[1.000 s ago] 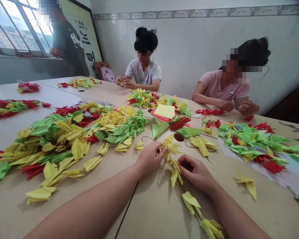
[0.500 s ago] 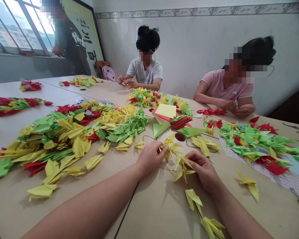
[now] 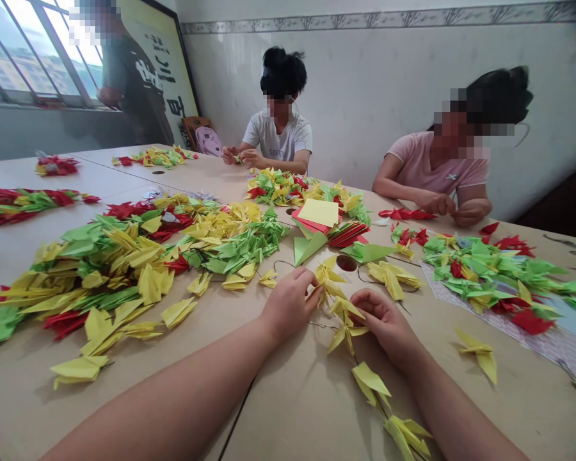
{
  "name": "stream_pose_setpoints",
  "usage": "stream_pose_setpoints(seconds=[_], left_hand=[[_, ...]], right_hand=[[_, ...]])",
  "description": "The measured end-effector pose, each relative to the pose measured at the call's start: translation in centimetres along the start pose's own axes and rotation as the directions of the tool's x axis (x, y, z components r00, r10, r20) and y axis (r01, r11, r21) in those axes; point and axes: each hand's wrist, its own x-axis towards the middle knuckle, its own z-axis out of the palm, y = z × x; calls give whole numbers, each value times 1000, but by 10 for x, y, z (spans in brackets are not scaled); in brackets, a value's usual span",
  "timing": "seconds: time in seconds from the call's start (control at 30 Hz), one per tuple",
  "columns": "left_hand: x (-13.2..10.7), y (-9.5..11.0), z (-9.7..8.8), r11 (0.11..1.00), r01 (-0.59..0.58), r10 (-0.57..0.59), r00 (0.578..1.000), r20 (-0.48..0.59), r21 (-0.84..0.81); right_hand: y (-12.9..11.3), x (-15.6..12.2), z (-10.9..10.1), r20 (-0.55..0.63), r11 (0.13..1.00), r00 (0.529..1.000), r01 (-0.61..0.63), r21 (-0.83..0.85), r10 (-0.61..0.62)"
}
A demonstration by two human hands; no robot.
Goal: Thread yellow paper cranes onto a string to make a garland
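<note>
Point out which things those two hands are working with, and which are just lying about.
In hand:
- string of yellow folded papers
- left hand, pinching its far part
- right hand, fingers on it nearer the wearer

Seemingly just lying about:
- loose yellow folded paper, right
- mixed-colour heap, left
- flat paper squares, beyond the hands
- purple backpack, back
</note>
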Motion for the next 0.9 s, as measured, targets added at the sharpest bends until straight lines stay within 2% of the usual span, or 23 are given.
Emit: stream_pose_setpoints(seconds=[0.2, 0.33, 0.53, 0.63, 0.77, 0.9], left_hand=[[-1, -2, 3, 998, -12, 14, 999, -39, 56], [-3, 4, -3, 998, -59, 57, 995, -81, -18], [-4, 12, -14, 979, -182, 192, 976, 105, -90], [-2, 11, -12, 970, -219, 232, 962, 143, -104], [1, 6, -5, 975, -165, 186, 972, 143, -149], [2, 1, -2, 973, -81, 125, 972, 199, -216]], right_hand=[[-2, -1, 1, 31, 1000, 999, -6, -23, 7], [-2, 0, 1, -10, 1000, 1000, 9, -16, -9], [-2, 0, 1, -14, 999, 1000, 8, -48, -8], [-1, 0, 1, -21, 997, 1000, 19, -70, -20], [-1, 1, 1, -3, 995, 999, 36, -96, -37], [0, 2, 1, 63, 986, 997, 62, -154, -52]])
